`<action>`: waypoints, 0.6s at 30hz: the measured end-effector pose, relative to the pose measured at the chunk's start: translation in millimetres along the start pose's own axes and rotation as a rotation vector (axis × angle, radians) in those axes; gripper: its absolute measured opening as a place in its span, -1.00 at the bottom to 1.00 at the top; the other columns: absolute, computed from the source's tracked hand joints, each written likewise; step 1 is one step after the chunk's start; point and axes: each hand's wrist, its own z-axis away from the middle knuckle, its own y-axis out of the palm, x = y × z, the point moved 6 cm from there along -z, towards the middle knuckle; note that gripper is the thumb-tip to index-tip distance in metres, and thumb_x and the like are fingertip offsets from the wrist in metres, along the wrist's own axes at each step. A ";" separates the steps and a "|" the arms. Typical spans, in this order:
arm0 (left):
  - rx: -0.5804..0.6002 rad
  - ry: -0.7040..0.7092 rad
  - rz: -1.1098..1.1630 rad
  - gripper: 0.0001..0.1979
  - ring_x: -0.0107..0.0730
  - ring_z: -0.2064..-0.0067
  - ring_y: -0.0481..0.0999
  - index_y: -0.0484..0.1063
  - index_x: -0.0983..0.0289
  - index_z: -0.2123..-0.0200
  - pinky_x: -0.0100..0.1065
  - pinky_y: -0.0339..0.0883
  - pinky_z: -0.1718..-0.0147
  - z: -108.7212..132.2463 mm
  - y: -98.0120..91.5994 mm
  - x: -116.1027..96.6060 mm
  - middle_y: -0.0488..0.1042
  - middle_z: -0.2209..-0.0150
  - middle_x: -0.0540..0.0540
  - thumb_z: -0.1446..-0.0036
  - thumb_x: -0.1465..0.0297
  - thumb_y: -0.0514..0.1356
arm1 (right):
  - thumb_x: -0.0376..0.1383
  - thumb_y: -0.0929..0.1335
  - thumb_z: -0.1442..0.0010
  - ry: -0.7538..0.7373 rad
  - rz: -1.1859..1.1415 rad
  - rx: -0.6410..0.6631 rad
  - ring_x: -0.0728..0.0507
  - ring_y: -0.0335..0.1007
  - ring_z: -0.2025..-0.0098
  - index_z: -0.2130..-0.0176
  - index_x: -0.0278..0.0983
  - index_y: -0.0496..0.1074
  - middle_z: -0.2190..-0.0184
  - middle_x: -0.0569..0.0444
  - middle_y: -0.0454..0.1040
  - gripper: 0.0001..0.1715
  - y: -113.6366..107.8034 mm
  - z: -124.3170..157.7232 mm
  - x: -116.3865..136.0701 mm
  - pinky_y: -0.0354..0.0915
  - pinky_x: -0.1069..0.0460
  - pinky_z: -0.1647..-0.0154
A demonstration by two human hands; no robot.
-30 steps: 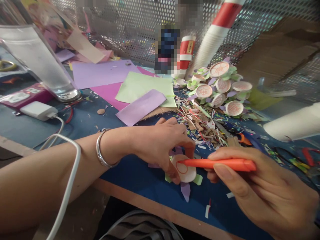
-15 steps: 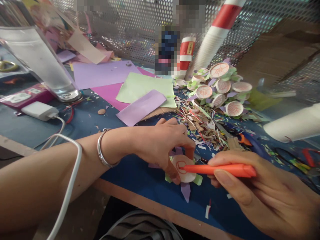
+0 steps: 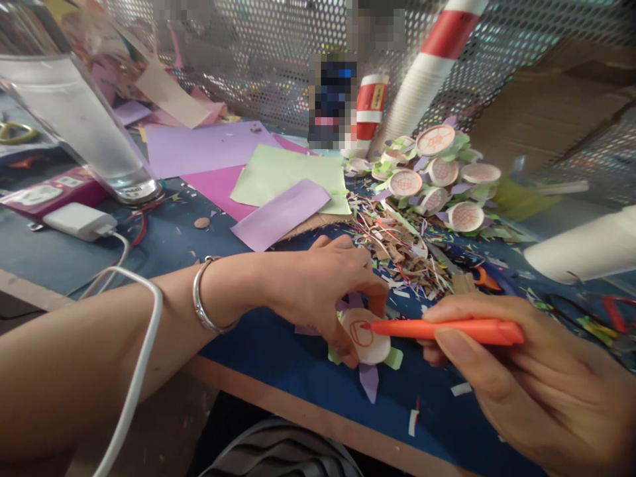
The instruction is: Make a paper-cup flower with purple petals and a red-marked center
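Observation:
Near the table's front edge lies a paper turtle [image 3: 373, 349], a round white disc with green and purple paper tabs around it. My left hand [image 3: 322, 285] grips the disc's rim between thumb and fingers. In my right hand [image 3: 517, 371] is an orange marker [image 3: 447, 330], pinched between thumb and fingers, its tip at the disc's face. Orange lines form a rounded shape with a stroke inside it on the disc. The underside of the turtle is hidden.
Similar finished-looking turtles [image 3: 442, 172] are heaped at the back right, behind paper scraps [image 3: 402, 245]. Coloured paper sheets [image 3: 293, 172] lie behind my left hand. A tall water glass [image 3: 84, 126] and a white charger [image 3: 79, 220] stand left; a white cable [image 3: 144, 344] crosses my forearm.
The marker and my right hand have shifted slightly right and up, and the orange drawing shows more plainly. My left hand and the turtle stay in place.

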 end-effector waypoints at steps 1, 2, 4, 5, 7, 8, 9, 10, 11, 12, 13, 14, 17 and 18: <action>-0.002 0.001 -0.002 -0.51 -0.10 -0.03 0.27 0.55 0.14 0.05 -0.20 0.09 0.04 -0.1 0.2 -0.3 0.40 0.07 0.09 0.03 0.06 0.41 | -0.26 0.34 -0.33 -0.005 -0.014 0.009 0.00 0.49 0.53 0.20 -0.04 0.49 0.43 0.29 0.58 -0.89 0.0 -0.4 -1.0 0.45 0.10 0.30; -0.002 0.003 -0.004 -0.51 -0.10 -0.03 0.28 0.55 0.14 0.05 -0.19 0.09 0.05 -0.2 0.4 -0.5 0.40 0.07 0.09 0.02 0.05 0.41 | -0.27 0.35 -0.33 -0.008 -0.019 0.016 0.01 0.50 0.52 0.19 -0.04 0.50 0.41 0.30 0.59 -0.89 0.0 -0.6 -1.9 0.45 0.11 0.29; -0.002 0.002 -0.004 -0.52 -0.11 -0.02 0.27 0.55 0.14 0.07 -0.20 0.09 0.07 -0.7 0.5 -0.8 0.40 0.08 0.09 0.02 0.04 0.39 | -0.24 0.36 -0.33 -0.009 -0.007 0.024 0.02 0.51 0.51 0.17 -0.04 0.50 0.40 0.31 0.60 -0.89 -0.1 -0.6 -3.8 0.43 0.12 0.29; -0.002 0.003 -0.004 -0.52 -0.11 -0.02 0.27 0.55 0.14 0.07 -0.20 0.09 0.07 -0.9 0.4 -1.0 0.40 0.08 0.08 0.02 0.04 0.40 | -0.23 0.36 -0.34 -0.012 -0.005 0.033 0.02 0.51 0.51 0.16 -0.04 0.51 0.41 0.32 0.60 -0.89 0.3 -0.5 -4.5 0.42 0.13 0.30; -0.001 0.005 -0.005 -0.53 -0.11 -0.02 0.27 0.55 0.14 0.08 -0.21 0.08 0.07 -0.9 0.2 -1.2 0.39 0.08 0.08 0.03 0.06 0.40 | -0.21 0.35 -0.34 -0.018 0.002 0.045 0.04 0.52 0.51 0.16 -0.03 0.51 0.43 0.34 0.60 -0.89 1.1 -0.2 -5.5 0.41 0.15 0.30; -0.002 0.006 -0.005 -0.54 -0.11 -0.02 0.27 0.54 0.15 0.09 -0.21 0.08 0.08 -0.8 0.1 -1.4 0.39 0.09 0.08 0.03 0.06 0.40 | -0.21 0.35 -0.35 -0.021 0.006 0.045 0.04 0.52 0.51 0.16 -0.03 0.51 0.42 0.35 0.60 -0.89 1.2 -0.1 -5.8 0.40 0.15 0.29; -0.002 0.007 -0.005 -0.55 -0.11 -0.02 0.27 0.54 0.15 0.09 -0.21 0.08 0.08 -0.7 0.1 -1.5 0.39 0.09 0.08 0.02 0.07 0.40 | -0.22 0.34 -0.35 -0.025 0.010 0.040 0.05 0.51 0.51 0.16 -0.03 0.51 0.42 0.35 0.60 -0.89 1.2 -0.1 -5.8 0.40 0.16 0.30; -0.003 0.008 -0.005 -0.55 -0.11 -0.02 0.27 0.54 0.15 0.10 -0.22 0.08 0.08 -0.6 0.1 -1.5 0.39 0.09 0.07 0.02 0.08 0.40 | -0.22 0.34 -0.36 -0.028 0.013 0.036 0.05 0.51 0.52 0.17 -0.02 0.51 0.41 0.35 0.61 -0.88 1.1 -0.2 -5.8 0.40 0.16 0.30; -0.005 0.009 -0.004 -0.56 -0.11 -0.01 0.27 0.54 0.15 0.11 -0.22 0.07 0.08 -0.4 0.1 -1.5 0.39 0.10 0.07 0.02 0.08 0.40 | -0.22 0.34 -0.36 -0.030 0.017 0.032 0.05 0.50 0.53 0.17 -0.02 0.51 0.41 0.35 0.61 -0.88 1.1 -0.3 -5.8 0.40 0.15 0.30; -0.005 0.009 -0.004 -0.57 -0.12 -0.01 0.27 0.54 0.15 0.11 -0.22 0.07 0.08 -0.4 0.1 -1.4 0.39 0.10 0.07 0.02 0.08 0.40 | -0.22 0.34 -0.36 -0.032 0.019 0.032 0.04 0.50 0.53 0.17 -0.03 0.51 0.42 0.35 0.61 -0.88 1.1 -0.4 -5.8 0.40 0.15 0.31; -0.005 0.010 -0.003 -0.56 -0.12 -0.01 0.27 0.54 0.15 0.11 -0.22 0.07 0.08 -0.4 0.2 -1.4 0.39 0.10 0.07 0.02 0.08 0.40 | -0.21 0.34 -0.37 -0.033 0.019 0.035 0.04 0.50 0.53 0.16 -0.03 0.51 0.42 0.35 0.61 -0.88 1.1 -0.6 -5.8 0.40 0.14 0.31; -0.004 0.011 -0.004 -0.56 -0.12 -0.02 0.27 0.54 0.15 0.10 -0.22 0.07 0.08 -0.4 0.2 -1.4 0.39 0.09 0.07 0.02 0.07 0.40 | -0.20 0.34 -0.37 -0.033 0.017 0.040 0.04 0.50 0.53 0.16 -0.03 0.51 0.42 0.34 0.61 -0.88 1.2 -0.7 -5.8 0.41 0.14 0.30; -0.005 0.011 -0.004 -0.53 -0.12 -0.02 0.27 0.55 0.14 0.08 -0.23 0.07 0.07 -0.6 -0.3 -1.5 0.39 0.09 0.07 0.02 0.06 0.41 | -0.18 0.33 -0.38 -0.041 0.005 0.052 0.03 0.51 0.51 0.15 -0.03 0.50 0.40 0.33 0.61 -0.88 0.7 -1.2 -5.2 0.41 0.14 0.28; -0.005 0.007 -0.004 -0.53 -0.12 -0.03 0.27 0.55 0.14 0.07 -0.23 0.07 0.06 -0.6 -0.6 -1.4 0.40 0.08 0.07 0.03 0.06 0.42 | -0.18 0.33 -0.38 -0.046 0.000 0.052 0.03 0.50 0.51 0.16 -0.03 0.50 0.39 0.32 0.61 -0.88 0.4 -1.3 -4.6 0.42 0.14 0.28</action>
